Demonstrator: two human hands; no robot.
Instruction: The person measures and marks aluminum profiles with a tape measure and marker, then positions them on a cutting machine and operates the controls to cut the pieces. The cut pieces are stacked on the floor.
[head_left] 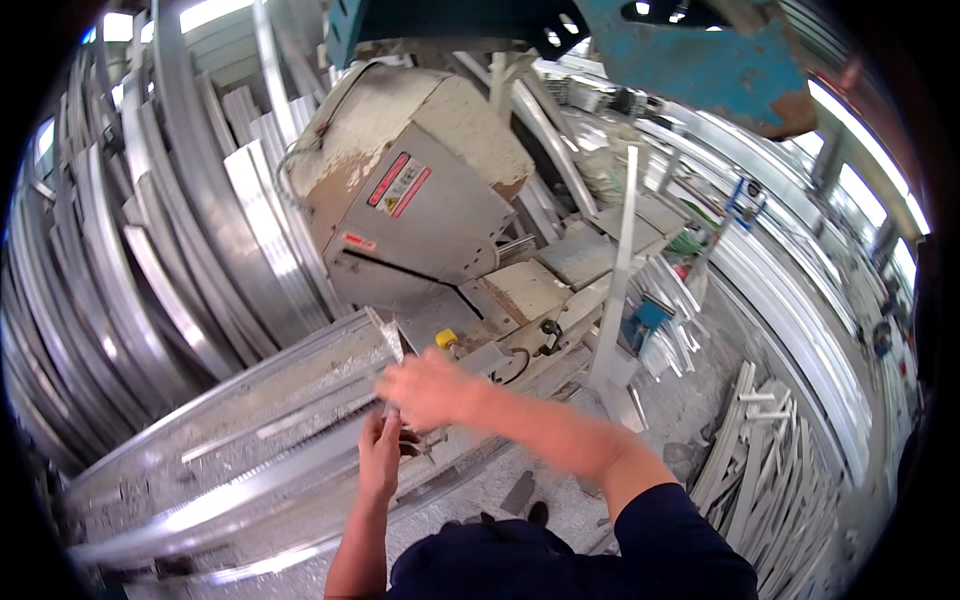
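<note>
A short, pale aluminium profile point(391, 336) stands tilted at the near side of a large grey cutting machine point(405, 215). Its lower part runs behind my hands. My left hand point(379, 456) is closed low on this piece, thumb and fingers on either side of it. Across its middle lies my right hand point(428, 388), reaching in from the right; its fingers are smeared by motion, so their grip cannot be made out. Just beyond the right hand a yellow knob point(446, 339) sits on the machine bed.
Long metal profiles point(180, 200) lean upright at the left. A dusty rail bed point(290, 400) extends to the lower left. One upright bar point(622, 270) stands right of the machine. Offcuts point(765, 450) are heaped on the floor at right. A blue metal arm point(690, 70) hangs overhead.
</note>
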